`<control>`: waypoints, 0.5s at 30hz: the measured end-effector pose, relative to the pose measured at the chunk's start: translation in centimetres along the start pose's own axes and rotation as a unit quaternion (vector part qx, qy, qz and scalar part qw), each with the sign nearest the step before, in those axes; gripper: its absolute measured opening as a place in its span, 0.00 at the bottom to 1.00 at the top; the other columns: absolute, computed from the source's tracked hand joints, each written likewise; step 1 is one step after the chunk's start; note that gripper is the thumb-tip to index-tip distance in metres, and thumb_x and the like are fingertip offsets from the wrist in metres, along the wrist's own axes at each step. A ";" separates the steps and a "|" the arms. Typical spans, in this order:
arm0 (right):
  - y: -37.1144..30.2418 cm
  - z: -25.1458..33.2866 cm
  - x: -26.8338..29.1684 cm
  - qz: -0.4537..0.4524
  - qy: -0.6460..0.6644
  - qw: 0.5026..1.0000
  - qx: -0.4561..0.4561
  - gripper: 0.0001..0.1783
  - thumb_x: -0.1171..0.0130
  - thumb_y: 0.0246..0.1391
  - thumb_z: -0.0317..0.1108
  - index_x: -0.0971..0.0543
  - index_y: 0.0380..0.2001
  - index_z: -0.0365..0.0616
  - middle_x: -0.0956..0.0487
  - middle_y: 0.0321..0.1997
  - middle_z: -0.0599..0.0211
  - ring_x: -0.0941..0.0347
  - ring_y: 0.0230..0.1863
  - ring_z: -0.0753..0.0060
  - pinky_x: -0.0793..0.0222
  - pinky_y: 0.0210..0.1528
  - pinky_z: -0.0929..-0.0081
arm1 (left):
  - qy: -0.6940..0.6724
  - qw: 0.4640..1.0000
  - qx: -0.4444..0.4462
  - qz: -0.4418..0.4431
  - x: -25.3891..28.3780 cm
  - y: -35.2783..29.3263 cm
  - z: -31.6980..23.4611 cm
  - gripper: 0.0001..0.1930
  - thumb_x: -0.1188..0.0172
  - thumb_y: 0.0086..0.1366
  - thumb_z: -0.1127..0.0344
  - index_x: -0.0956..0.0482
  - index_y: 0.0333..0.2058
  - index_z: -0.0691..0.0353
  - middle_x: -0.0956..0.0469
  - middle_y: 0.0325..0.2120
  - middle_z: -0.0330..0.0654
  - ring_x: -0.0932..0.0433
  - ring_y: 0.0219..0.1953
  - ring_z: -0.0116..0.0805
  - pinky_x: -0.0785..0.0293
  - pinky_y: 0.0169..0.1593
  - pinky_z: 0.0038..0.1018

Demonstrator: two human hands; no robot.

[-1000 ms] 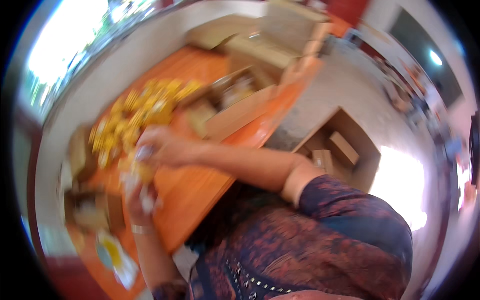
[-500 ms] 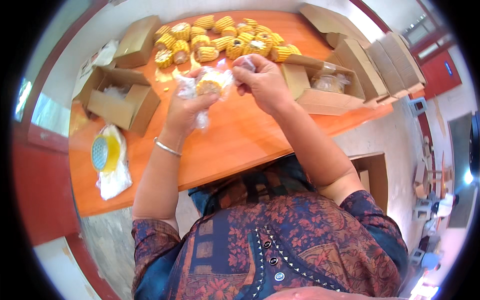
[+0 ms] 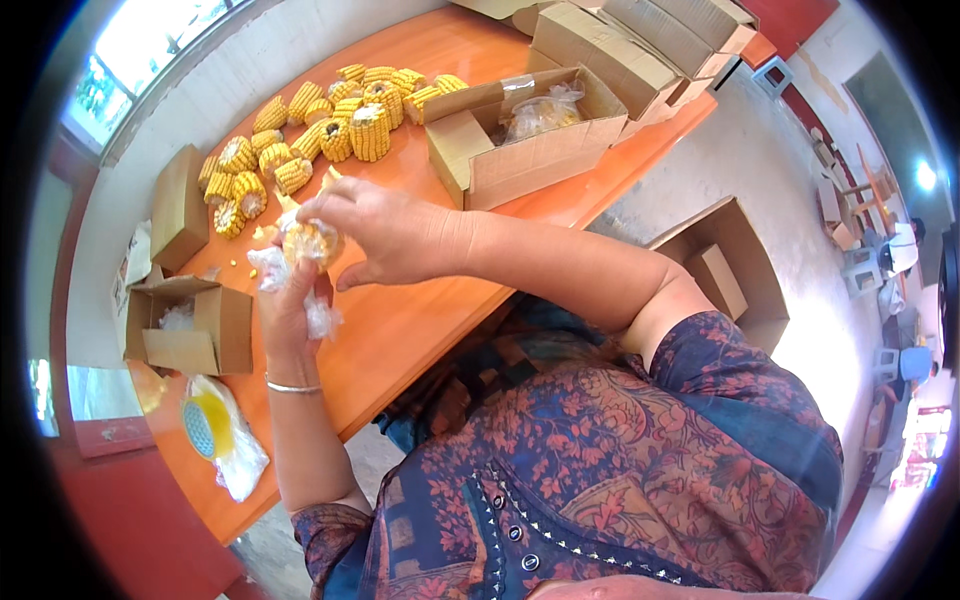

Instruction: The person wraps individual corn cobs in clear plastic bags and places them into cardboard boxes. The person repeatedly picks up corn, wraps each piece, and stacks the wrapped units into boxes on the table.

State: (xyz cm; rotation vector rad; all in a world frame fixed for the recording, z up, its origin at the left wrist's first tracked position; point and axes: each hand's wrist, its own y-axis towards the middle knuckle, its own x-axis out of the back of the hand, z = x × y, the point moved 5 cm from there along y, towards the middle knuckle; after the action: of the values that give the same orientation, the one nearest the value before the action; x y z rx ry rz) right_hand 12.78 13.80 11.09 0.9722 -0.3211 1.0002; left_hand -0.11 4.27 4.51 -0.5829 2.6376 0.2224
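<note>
Corn piece [image 3: 308, 240] in clear bag [image 3: 272, 268], both hands

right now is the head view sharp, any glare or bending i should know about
Head view: sharp on both hands, left hand and right hand around the corn piece; window blown out white top left; orange table edges bow from fisheye; black rim all around.

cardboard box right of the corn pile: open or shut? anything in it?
Open. The cardboard box has its flaps up, and a clear bag of corn pieces lies inside. How full it is cannot be told.
</note>
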 end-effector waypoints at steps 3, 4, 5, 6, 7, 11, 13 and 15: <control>-0.3 0.3 0.6 0.008 -0.058 0.998 0.032 0.32 0.31 0.39 0.32 0.31 0.50 0.38 0.27 0.46 0.49 0.31 0.50 0.47 0.32 0.52 0.60 | 0.032 0.999 -0.002 0.022 -1.3 -0.4 0.2 0.32 0.34 0.58 0.62 0.40 0.56 0.61 0.27 0.35 0.38 0.29 0.23 0.22 0.33 0.24 0.17; -0.6 0.4 0.9 0.015 -0.060 0.997 0.034 0.32 0.32 0.40 0.33 0.31 0.50 0.38 0.27 0.46 0.49 0.31 0.50 0.47 0.32 0.51 0.60 | 0.027 0.999 -0.003 0.040 -2.1 -0.6 0.2 0.32 0.34 0.58 0.61 0.40 0.56 0.61 0.27 0.35 0.38 0.29 0.23 0.22 0.33 0.24 0.17; -0.9 0.5 1.4 0.021 -0.063 0.997 0.035 0.32 0.32 0.40 0.34 0.31 0.50 0.37 0.26 0.45 0.50 0.30 0.50 0.48 0.32 0.51 0.60 | 0.021 0.998 -0.005 0.059 -3.1 -0.6 0.1 0.32 0.34 0.57 0.60 0.41 0.56 0.62 0.27 0.35 0.38 0.29 0.23 0.21 0.33 0.24 0.16; -1.1 0.7 2.1 0.027 -0.066 0.997 0.036 0.31 0.32 0.41 0.34 0.30 0.50 0.37 0.26 0.45 0.50 0.30 0.50 0.48 0.31 0.51 0.61 | 0.015 0.997 -0.005 0.078 -3.9 -0.5 0.0 0.33 0.34 0.57 0.60 0.41 0.56 0.63 0.27 0.34 0.38 0.30 0.22 0.21 0.33 0.24 0.16; -1.3 1.0 3.2 0.013 -0.057 0.998 0.025 0.31 0.32 0.41 0.35 0.30 0.50 0.37 0.26 0.45 0.50 0.29 0.49 0.49 0.31 0.51 0.61 | 0.005 0.994 -0.019 0.110 -4.3 -0.8 -0.4 0.33 0.35 0.58 0.61 0.41 0.57 0.65 0.25 0.37 0.40 0.31 0.21 0.20 0.34 0.23 0.15; -2.1 0.2 11.6 -0.036 -0.130 0.990 -0.027 0.31 0.32 0.42 0.34 0.30 0.50 0.36 0.23 0.44 0.54 0.24 0.45 0.58 0.28 0.48 0.67 | 0.167 0.983 -0.011 0.072 -7.2 -0.1 -1.7 0.25 0.38 0.59 0.70 0.33 0.55 0.68 0.24 0.44 0.45 0.31 0.24 0.17 0.35 0.26 0.14; -3.4 -2.7 16.2 -0.033 -0.122 0.982 -0.141 0.29 0.32 0.44 0.32 0.30 0.50 0.37 0.22 0.43 0.62 0.24 0.43 0.70 0.28 0.46 0.74 | 0.246 0.963 -0.046 0.105 -10.1 1.3 -1.3 0.23 0.38 0.59 0.71 0.31 0.53 0.67 0.24 0.43 0.43 0.30 0.28 0.16 0.34 0.30 0.14; -4.9 -5.8 18.9 0.006 -0.054 0.977 -0.208 0.26 0.33 0.45 0.31 0.28 0.49 0.37 0.22 0.42 0.68 0.25 0.43 0.79 0.29 0.45 0.79 | 0.285 0.949 -0.050 0.121 -12.9 2.2 -0.9 0.21 0.37 0.58 0.71 0.27 0.51 0.67 0.23 0.42 0.40 0.29 0.33 0.16 0.32 0.37 0.16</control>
State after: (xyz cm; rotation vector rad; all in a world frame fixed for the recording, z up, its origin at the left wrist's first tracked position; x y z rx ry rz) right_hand 25.85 28.25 17.16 0.6427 -0.6015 0.8465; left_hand 9.21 10.75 11.09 -0.3944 3.2816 0.2966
